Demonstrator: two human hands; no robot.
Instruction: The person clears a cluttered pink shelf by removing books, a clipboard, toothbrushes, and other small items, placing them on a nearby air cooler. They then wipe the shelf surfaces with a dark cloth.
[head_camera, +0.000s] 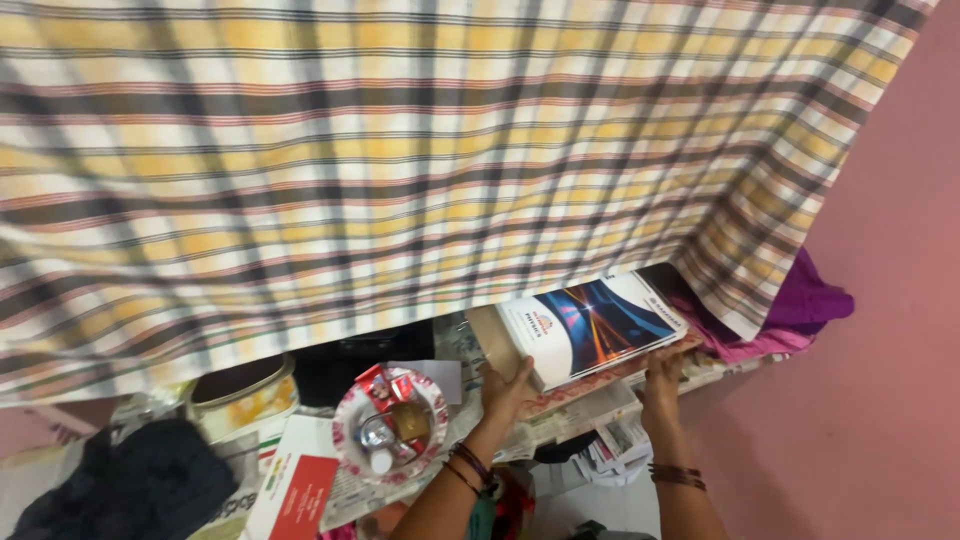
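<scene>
Both hands were on a stack of books under the hanging checked curtain, which covered the whole upper part of the view. The left hand lay flat with fingers together against the near left corner of the glossy blue-and-white book on top, pressing the stack from about seven o'clock of its cover. The right hand gripped the stack's near right edge from about five o'clock, fingers curled under and out of sight, so how tightly it closed could not be told. The book sat at the middle right of the view, tilted, its far end tucked beneath the curtain's hem, resting on thinner papers on a shelf. By my judgement the step in hand was squaring or seating the stack in place on the shelf; a further move would call for both hands pushing evenly so that the top book did not slide off. At nine o'clock of the left hand stood a patterned plate holding small packets, with a red-and-white booklet beside it and dark cloth farther left. Purple fabric bunched at three o'clock of the book.
</scene>
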